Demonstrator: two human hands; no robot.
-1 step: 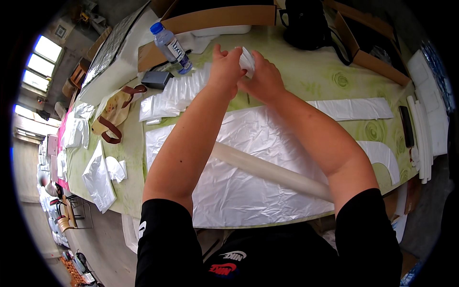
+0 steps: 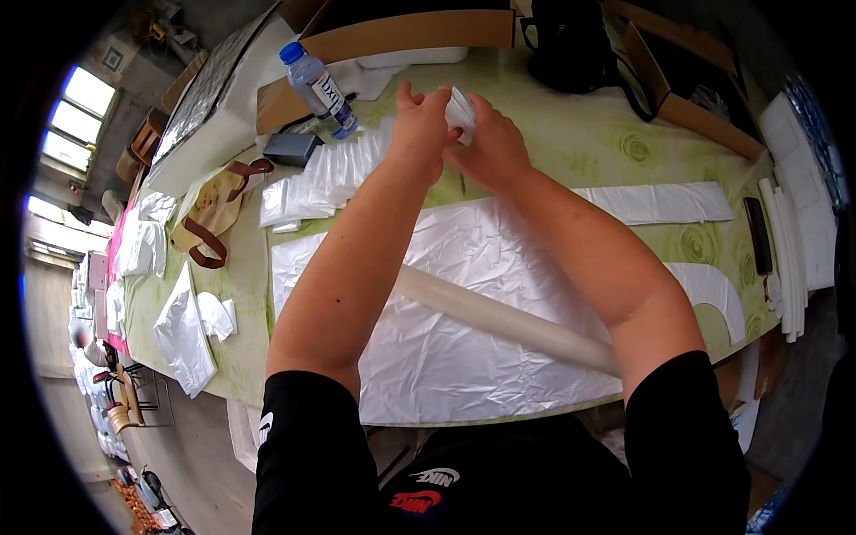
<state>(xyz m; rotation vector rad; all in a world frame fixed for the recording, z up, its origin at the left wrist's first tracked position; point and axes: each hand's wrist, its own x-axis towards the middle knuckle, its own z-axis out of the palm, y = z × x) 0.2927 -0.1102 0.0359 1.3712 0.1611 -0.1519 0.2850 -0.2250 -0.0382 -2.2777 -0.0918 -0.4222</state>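
Over the far middle of the table, my left hand (image 2: 419, 132) and my right hand (image 2: 492, 145) meet around a small folded white plastic bag (image 2: 459, 113). It is pinched between them, its pleated end sticking up. Below my arms, a large white plastic sheet or stack of bags (image 2: 481, 374) is spread flat to the table's near edge. A pale round tube (image 2: 499, 316) lies diagonally across it, its right end hidden by my right forearm. Just left of my left hand is a row of folded clear-white plastic packets (image 2: 332, 174).
A bottle with a blue cap (image 2: 319, 91), a dark grey box (image 2: 292, 149) and a beige bag with brown handles (image 2: 207, 218) stand at the left. Cardboard boxes (image 2: 410, 36) and a black bag (image 2: 575, 49) line the back. A phone (image 2: 758, 234) lies right, beside white tubes (image 2: 785, 259).
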